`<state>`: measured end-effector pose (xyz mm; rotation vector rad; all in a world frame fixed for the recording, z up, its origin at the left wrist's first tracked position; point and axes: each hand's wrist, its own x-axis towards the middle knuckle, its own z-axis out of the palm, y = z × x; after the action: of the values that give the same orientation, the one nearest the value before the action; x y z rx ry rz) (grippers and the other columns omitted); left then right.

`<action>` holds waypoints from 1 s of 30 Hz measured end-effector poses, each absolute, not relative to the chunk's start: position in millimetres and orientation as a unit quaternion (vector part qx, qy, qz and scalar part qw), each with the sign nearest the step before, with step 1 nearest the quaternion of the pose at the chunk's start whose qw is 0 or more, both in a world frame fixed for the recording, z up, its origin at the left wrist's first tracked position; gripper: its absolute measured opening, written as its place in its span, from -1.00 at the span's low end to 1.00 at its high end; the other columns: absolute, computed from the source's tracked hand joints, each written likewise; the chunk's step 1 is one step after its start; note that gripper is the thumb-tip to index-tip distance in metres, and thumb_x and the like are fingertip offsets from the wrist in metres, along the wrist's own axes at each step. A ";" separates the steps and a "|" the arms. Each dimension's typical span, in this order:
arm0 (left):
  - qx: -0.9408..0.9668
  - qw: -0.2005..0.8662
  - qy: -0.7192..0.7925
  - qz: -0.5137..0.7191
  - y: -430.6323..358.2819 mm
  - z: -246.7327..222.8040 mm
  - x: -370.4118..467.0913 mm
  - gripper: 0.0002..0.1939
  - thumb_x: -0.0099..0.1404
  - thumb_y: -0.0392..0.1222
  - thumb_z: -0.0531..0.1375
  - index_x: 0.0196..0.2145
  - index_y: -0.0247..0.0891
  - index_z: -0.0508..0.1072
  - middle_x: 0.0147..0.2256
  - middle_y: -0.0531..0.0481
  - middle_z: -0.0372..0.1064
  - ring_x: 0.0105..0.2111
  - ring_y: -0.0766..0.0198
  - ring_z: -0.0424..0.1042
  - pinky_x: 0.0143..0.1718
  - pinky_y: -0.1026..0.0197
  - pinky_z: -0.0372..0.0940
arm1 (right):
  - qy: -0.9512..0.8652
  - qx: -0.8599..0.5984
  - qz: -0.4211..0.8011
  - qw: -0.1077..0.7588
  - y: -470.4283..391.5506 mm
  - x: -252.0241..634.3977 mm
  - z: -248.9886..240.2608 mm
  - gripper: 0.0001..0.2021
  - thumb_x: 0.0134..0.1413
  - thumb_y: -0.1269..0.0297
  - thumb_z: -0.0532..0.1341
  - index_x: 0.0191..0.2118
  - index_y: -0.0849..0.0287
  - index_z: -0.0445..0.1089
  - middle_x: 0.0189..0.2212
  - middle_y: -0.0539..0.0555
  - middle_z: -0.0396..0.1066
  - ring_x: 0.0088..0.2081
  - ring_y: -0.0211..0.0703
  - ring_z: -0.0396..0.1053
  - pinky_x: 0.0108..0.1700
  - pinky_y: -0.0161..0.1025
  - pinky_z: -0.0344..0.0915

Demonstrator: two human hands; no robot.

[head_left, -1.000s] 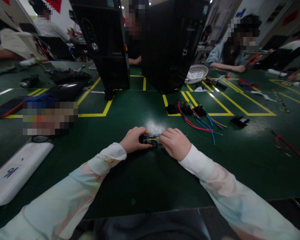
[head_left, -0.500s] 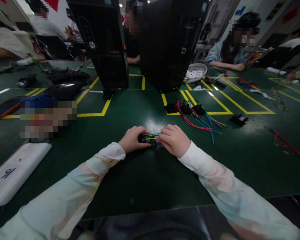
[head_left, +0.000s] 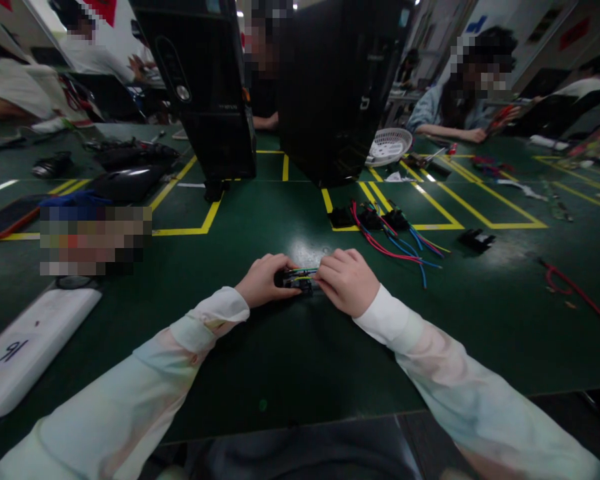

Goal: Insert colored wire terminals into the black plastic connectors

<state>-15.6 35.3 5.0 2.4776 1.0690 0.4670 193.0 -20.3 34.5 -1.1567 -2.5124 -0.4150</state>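
In the middle of the green table, my left hand [head_left: 266, 280] grips a small black connector block [head_left: 304, 287] by its left end, thumb in front and fingers behind. Thin green and yellow wires [head_left: 304, 272] run across the top of the block. My right hand [head_left: 349, 280] is closed at the block's right side, its fingertips pinching the wire ends. The fingers hide the exact pinch point. Behind and to the right lie several black connectors [head_left: 369, 217] with red, blue and yellow wires trailing from them.
Two tall black computer cases [head_left: 213, 100] stand at the back. A loose black block [head_left: 477, 240] and a red wire [head_left: 575, 293] lie right. At left are a white power bank-like slab [head_left: 35, 353] and dark cables [head_left: 130, 150]. A white basket [head_left: 390, 145] sits behind. Co-workers sit beyond.
The view has shifted very slightly. Both hands stay on the connector block and wires in nearly the same pose.
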 end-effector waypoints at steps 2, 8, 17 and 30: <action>0.886 0.201 0.383 0.167 35.0 5.6 -15.6 -0.64 0.02 0.00 0.27 -0.25 -0.21 0.36 -0.28 0.01 0.34 -0.26 0.16 0.27 -0.26 0.16 0.13 | -0.872 -0.421 -0.164 0.188 -20.8 191.9 35.0 -0.79 0.18 0.30 0.02 -0.40 0.18 0.34 -0.42 0.04 0.33 -0.32 -0.16 0.09 -0.27 -0.18 -0.10; 0.885 0.203 0.384 0.168 34.6 7.0 -15.6 -0.64 0.02 0.00 0.27 -0.26 -0.21 0.36 -0.28 0.01 0.34 -0.26 0.15 0.27 -0.26 0.16 0.13 | -0.895 -0.396 -0.128 0.161 -19.5 193.3 32.1 -0.82 0.16 0.31 0.05 -0.40 0.20 0.33 -0.43 0.05 0.32 -0.33 -0.18 0.09 -0.29 -0.21 -0.09; 0.882 0.205 0.391 0.165 34.1 6.5 -15.0 -0.64 0.01 -0.01 0.27 -0.26 -0.21 0.36 -0.28 0.01 0.34 -0.25 0.15 0.27 -0.26 0.15 0.13 | -0.888 -0.401 -0.132 0.184 -19.5 193.2 32.1 -0.82 0.16 0.33 0.04 -0.40 0.20 0.33 -0.42 0.06 0.32 -0.32 -0.16 0.09 -0.28 -0.20 -0.09; 0.884 0.204 0.386 0.166 35.0 6.0 -14.8 -0.64 0.02 0.00 0.27 -0.26 -0.20 0.36 -0.29 0.02 0.34 -0.26 0.15 0.27 -0.25 0.13 0.13 | -0.895 -0.399 -0.097 0.174 -18.5 194.3 32.0 -0.84 0.16 0.30 0.05 -0.38 0.18 0.33 -0.41 0.04 0.32 -0.30 -0.17 0.11 -0.28 -0.21 -0.09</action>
<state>-14.8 35.0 6.0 2.4673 1.0762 0.4636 194.3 -18.5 32.0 -1.1316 -2.5375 -0.2753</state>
